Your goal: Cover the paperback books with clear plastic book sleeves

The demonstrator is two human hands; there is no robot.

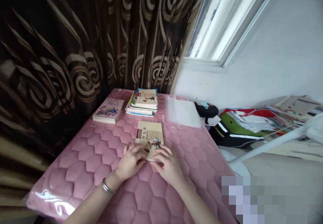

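Left hand: your left hand (131,161) is touching the near edge of the book, with a silver bangle (108,187) on the wrist.
Right hand: your right hand (168,166) is touching the same edge, just beside the left.
Grip: your two hands are apart; I cannot tell if they clamp the book.
Book: the "Journey to the West" paperback (149,137) lies flat on the pink quilted bench (101,160).
Behind: a stack of books (142,103), one closed book (108,110), clear plastic sheets (183,111).

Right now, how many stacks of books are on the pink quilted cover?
2: a low stack at the far left, and a taller stack to its right. A third book lies alone, nearer.
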